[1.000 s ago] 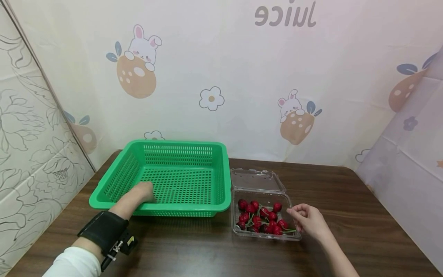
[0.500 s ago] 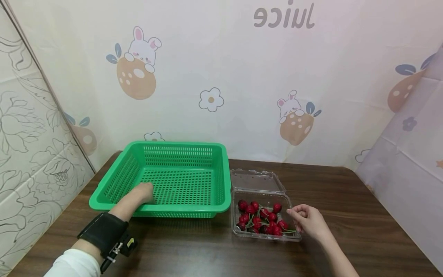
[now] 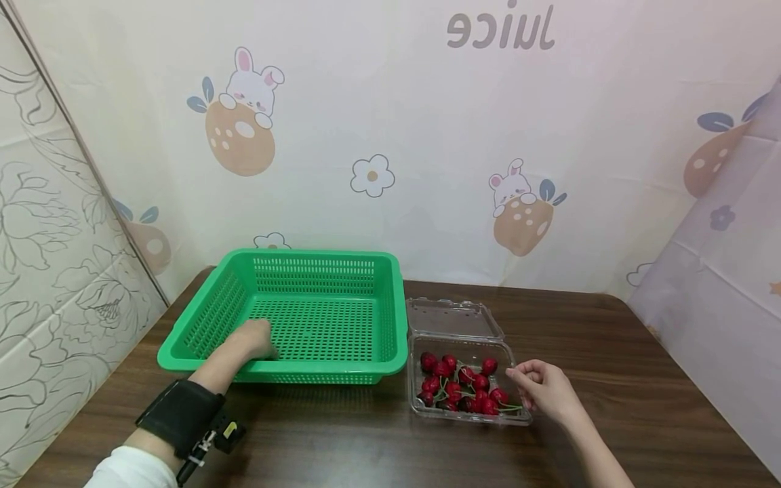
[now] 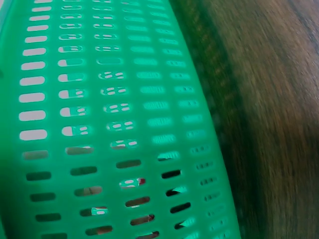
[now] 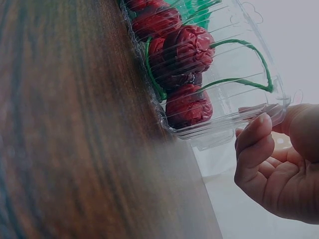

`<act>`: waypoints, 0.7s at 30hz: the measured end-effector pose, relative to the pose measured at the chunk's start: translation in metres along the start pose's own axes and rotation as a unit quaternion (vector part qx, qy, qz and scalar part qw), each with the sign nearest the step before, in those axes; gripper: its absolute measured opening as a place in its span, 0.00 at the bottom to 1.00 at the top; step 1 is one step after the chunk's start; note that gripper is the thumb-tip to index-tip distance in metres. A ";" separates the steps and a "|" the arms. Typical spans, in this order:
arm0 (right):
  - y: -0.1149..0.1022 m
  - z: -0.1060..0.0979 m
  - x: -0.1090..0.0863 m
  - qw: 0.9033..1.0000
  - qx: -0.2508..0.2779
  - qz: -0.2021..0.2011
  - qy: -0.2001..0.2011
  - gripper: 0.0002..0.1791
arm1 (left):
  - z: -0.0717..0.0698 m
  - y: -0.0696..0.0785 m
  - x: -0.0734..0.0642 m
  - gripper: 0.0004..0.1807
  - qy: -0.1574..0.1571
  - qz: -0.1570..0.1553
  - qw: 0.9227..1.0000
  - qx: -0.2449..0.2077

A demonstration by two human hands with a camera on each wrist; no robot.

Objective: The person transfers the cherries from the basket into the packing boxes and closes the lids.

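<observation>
My left hand (image 3: 251, 338) reaches over the near rim into a green plastic basket (image 3: 329, 367). Its fingers are hidden; in the left wrist view, skin and small dark-red bits show through slots of the basket wall (image 4: 109, 154), too little to tell what they are or whether it holds anything. My right hand (image 3: 546, 390) pinches the right edge of a clear plastic clamshell box (image 3: 466, 419) between thumb and fingers, as the right wrist view shows too. Inside the box lie several red cherries (image 3: 453, 391) with green stems, wrinkled close up (image 5: 189, 50). The lid (image 3: 453, 318) stands folded back.
Both containers sit on a dark wooden table (image 3: 342, 440), the box just right of the basket. A patterned curtain (image 3: 427, 135) closes off the back, with more patterned sheets at both sides. A black strap with a camera (image 3: 183, 417) is on the left wrist.
The left wrist and forearm have shifted very slightly, with the hand still inside the basket. The right hand, the box and the cherries look the same.
</observation>
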State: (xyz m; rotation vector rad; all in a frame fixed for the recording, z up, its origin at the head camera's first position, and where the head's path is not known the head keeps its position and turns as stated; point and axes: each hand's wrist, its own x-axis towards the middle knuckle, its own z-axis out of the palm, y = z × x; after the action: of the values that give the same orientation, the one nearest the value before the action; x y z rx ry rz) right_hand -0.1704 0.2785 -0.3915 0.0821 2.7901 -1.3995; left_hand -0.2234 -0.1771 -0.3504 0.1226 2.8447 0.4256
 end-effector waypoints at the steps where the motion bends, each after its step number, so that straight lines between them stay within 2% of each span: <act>1: 0.000 0.000 0.000 1.000 0.001 0.000 -0.001 0.13 | 0.000 0.000 -0.001 0.18 0.008 0.003 1.000 -0.008; 5: 0.000 0.000 0.000 1.000 0.001 0.001 -0.001 0.13 | 0.001 0.003 -0.002 0.12 0.040 0.015 0.998 -0.037; 10: 0.000 0.000 0.001 1.000 0.000 0.000 0.000 0.13 | 0.000 0.007 -0.003 0.23 0.079 0.025 0.994 -0.065; 13: 0.000 0.000 0.000 1.000 0.000 0.002 0.000 0.13 | -0.001 0.010 -0.006 0.23 0.105 0.024 0.991 -0.078; 17: -0.001 0.000 0.000 1.000 0.001 -0.001 -0.001 0.15 | -0.001 0.015 -0.009 0.15 0.145 0.023 0.985 -0.092; 21: -0.001 0.000 0.000 1.000 0.002 -0.004 -0.003 0.16 | 0.000 0.018 -0.011 0.09 0.185 0.045 0.975 -0.112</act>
State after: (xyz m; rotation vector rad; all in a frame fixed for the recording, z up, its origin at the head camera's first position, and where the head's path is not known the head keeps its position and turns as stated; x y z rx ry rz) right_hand -0.1702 0.2774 -0.3904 0.0680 2.7868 -1.4036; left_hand -0.2119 -0.1617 -0.3422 0.1419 3.1316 0.8678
